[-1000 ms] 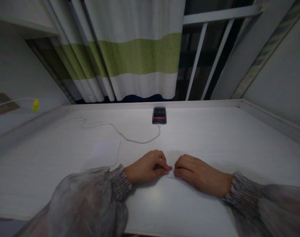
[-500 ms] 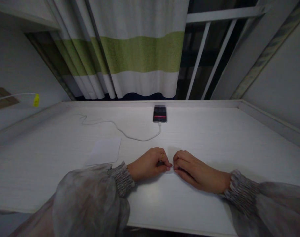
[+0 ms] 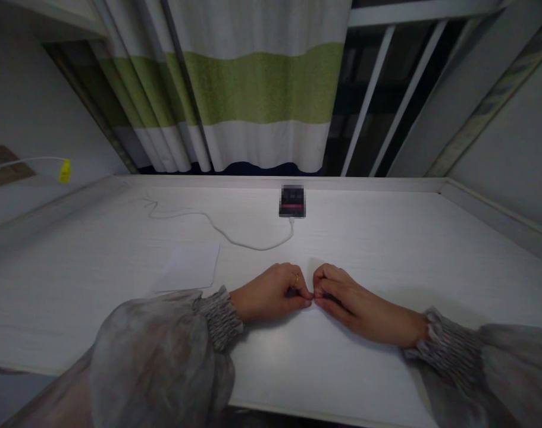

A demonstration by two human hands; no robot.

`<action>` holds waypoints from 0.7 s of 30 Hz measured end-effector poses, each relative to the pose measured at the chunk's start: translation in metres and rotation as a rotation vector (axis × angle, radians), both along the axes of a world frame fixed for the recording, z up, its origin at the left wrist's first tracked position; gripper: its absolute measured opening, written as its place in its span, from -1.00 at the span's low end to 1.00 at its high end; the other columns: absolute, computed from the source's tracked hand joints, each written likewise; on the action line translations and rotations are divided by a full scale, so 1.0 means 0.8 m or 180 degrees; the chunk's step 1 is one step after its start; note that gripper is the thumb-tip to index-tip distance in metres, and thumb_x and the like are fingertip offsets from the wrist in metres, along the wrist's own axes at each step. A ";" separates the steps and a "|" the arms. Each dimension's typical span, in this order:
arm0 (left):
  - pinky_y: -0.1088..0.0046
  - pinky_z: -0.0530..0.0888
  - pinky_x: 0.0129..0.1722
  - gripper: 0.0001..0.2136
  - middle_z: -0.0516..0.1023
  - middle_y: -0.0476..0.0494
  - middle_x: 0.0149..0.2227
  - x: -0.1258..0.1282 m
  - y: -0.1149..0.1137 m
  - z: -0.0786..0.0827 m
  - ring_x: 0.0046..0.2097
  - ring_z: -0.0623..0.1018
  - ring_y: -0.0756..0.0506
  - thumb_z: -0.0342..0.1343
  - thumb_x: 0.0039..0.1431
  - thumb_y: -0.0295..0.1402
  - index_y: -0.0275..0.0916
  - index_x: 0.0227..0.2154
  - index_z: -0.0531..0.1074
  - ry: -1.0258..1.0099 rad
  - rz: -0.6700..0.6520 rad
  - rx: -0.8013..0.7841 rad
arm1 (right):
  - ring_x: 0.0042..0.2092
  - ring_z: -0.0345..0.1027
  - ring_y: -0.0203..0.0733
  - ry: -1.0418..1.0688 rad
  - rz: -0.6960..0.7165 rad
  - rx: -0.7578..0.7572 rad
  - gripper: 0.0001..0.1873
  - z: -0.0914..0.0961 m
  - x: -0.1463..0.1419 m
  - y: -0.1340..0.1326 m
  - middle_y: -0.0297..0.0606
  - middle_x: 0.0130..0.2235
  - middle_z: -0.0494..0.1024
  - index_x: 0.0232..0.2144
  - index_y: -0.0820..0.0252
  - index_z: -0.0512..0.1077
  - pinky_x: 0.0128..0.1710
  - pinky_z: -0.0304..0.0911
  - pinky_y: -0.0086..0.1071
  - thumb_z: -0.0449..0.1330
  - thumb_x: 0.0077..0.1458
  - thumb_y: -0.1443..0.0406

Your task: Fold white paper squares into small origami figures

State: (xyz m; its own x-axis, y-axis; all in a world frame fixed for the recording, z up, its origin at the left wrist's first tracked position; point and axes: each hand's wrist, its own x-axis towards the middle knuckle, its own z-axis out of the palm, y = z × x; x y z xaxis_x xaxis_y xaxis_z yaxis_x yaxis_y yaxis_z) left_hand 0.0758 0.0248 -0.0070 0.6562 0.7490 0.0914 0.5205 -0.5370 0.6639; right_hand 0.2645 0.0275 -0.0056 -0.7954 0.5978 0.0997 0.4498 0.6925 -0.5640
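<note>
Over the middle of the white tabletop (image 3: pixel 369 226), my left hand (image 3: pixel 279 292) is closed in a pinch of thumb and forefinger, a ring on one finger. Facing it, my right hand (image 3: pixel 351 303) is closed too, thumb against curled fingertips. The fingertips of both hands meet or almost meet. Whatever is between them, if anything, is too small or too hidden to make out. A sheet of white paper (image 3: pixel 191 266) lies flat left of my left hand, near the grey sleeve cuff.
Beyond my hands, a dark phone-like device (image 3: pixel 292 201), blurred out, lies by the back ledge with a white cable (image 3: pixel 248 246) trailing left. A green and white curtain (image 3: pixel 262 89) hangs behind. On the left wall, a thin cord carries a yellow tag (image 3: pixel 65 170).
My right hand's fingertips have closed the small gap to my left hand's, and its thumb presses nearer the fingers. The whole view has shifted slightly.
</note>
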 end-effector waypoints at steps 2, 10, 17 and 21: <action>0.48 0.31 -0.28 -0.92 0.44 -0.05 -0.42 0.000 -0.001 0.000 -0.33 0.40 0.01 0.08 -0.02 -0.47 -0.26 -0.49 0.48 0.0005 -0.0007 -0.0005 | -0.19 0.14 -0.18 -0.0034 -0.0014 0.0012 -0.89 0.000 -0.001 0.000 -0.18 -0.28 0.26 -0.43 0.23 0.25 -0.13 0.17 -0.21 -0.03 0.10 0.42; 0.50 0.30 -0.36 -0.80 0.42 -0.06 -0.45 0.001 0.000 -0.002 -0.38 0.38 0.02 0.06 0.05 -0.30 -0.30 -0.56 0.46 -0.0073 0.0085 -0.0148 | -0.21 0.15 -0.19 0.0046 -0.0010 0.0109 -0.90 -0.006 0.000 0.002 -0.21 -0.30 0.27 -0.45 0.21 0.23 -0.15 0.17 -0.24 0.00 0.06 0.45; 0.53 0.29 -0.38 -0.87 0.42 -0.04 -0.45 0.000 0.000 -0.003 -0.39 0.38 0.03 0.04 0.05 -0.36 -0.31 -0.49 0.43 -0.0169 0.0152 -0.0404 | -0.21 0.15 -0.18 -0.0008 -0.0014 0.0069 -0.88 -0.003 0.000 0.001 -0.19 -0.30 0.28 -0.45 0.21 0.23 -0.14 0.18 -0.22 -0.04 0.11 0.41; 0.55 0.26 -0.50 -0.87 0.40 0.00 -0.49 -0.003 -0.002 0.002 -0.48 0.34 0.05 -0.01 0.07 -0.37 -0.30 -0.35 0.36 -0.0106 0.0257 -0.0527 | -0.20 0.15 -0.18 -0.0008 0.0031 0.0055 -0.89 -0.002 0.001 0.002 -0.20 -0.30 0.28 -0.44 0.20 0.24 -0.12 0.17 -0.22 -0.03 0.09 0.43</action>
State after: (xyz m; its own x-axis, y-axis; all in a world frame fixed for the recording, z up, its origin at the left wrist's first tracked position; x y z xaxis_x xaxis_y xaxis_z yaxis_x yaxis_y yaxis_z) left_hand 0.0732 0.0235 -0.0053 0.5921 0.8057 -0.0169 0.5336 -0.3763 0.7574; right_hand 0.2649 0.0289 -0.0075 -0.8015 0.5882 0.1079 0.4444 0.7065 -0.5508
